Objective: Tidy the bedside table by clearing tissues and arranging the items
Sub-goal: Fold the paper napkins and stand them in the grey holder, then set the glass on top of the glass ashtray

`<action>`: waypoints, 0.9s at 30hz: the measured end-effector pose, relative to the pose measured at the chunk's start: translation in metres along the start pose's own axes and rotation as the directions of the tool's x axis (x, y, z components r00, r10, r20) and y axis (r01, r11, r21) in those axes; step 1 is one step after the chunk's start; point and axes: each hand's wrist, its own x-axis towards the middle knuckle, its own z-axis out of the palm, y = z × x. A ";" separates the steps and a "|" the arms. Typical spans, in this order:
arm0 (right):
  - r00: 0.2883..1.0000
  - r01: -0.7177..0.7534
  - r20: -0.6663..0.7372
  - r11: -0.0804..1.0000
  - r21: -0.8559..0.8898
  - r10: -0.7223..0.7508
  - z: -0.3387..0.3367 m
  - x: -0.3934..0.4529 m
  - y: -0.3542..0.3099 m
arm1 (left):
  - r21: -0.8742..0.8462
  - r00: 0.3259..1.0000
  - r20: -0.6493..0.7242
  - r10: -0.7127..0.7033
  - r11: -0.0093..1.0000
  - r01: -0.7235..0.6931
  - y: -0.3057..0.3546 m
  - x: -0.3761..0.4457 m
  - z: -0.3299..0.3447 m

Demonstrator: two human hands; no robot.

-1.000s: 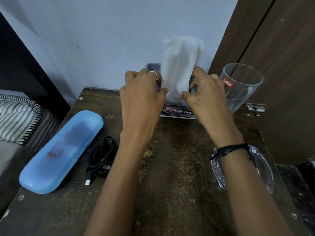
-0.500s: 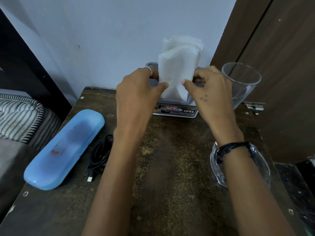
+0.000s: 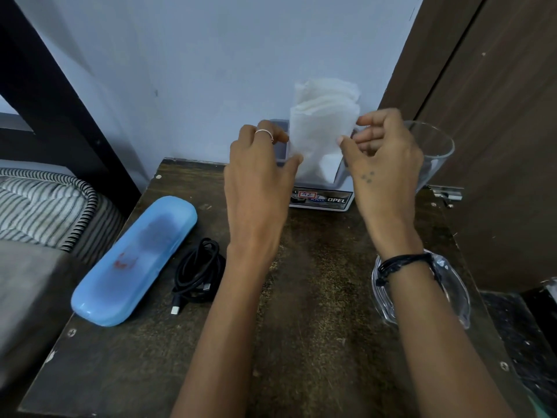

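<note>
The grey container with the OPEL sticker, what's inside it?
White tissues stand upright in the container, sticking out well above its rim. Both hands flank them, left hand, right hand. The container's walls hide anything lower inside.

the holder [image 3: 321, 200] is largely hidden behind both hands and the tissues [image 3: 324, 128]. the glass [image 3: 434, 152] and clear dish [image 3: 452, 285] are partly covered by the right hand [image 3: 382, 164] and its forearm. the small label print is unreadable.

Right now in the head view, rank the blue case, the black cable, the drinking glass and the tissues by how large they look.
1. blue case, clearly largest.
2. tissues and drinking glass: look alike, both partly hidden by hands, so unranked.
3. black cable: smallest, though nearer the camera.
</note>
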 end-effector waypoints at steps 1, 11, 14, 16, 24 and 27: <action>1.000 -0.001 -0.025 1.000 0.011 0.002 -0.001 -0.001 -0.002 | 0.007 1.000 -0.019 0.013 1.000 -0.013 0.002 -0.002 -0.001; 0.996 0.058 0.071 0.998 0.006 -0.058 -0.018 -0.017 -0.013 | -0.070 0.996 0.013 0.090 0.994 -0.089 0.038 -0.025 0.005; 0.999 0.035 0.021 0.999 -0.019 -0.035 -0.036 -0.022 -0.007 | -0.250 0.985 0.159 0.064 0.968 -0.022 0.046 -0.036 0.014; 0.999 -0.004 -0.039 0.999 -0.048 0.002 -0.049 -0.024 0.003 | -0.308 0.976 0.207 0.073 0.952 -0.006 0.049 -0.042 0.023; 0.994 -0.104 -0.061 0.978 -0.183 0.094 -0.066 -0.022 0.045 | -0.427 0.934 0.346 0.093 0.902 0.069 0.070 -0.038 0.063; 0.995 -0.103 -0.015 0.977 -0.184 0.102 -0.063 -0.018 0.048 | -0.453 0.916 0.392 0.082 0.884 0.115 0.066 -0.041 0.074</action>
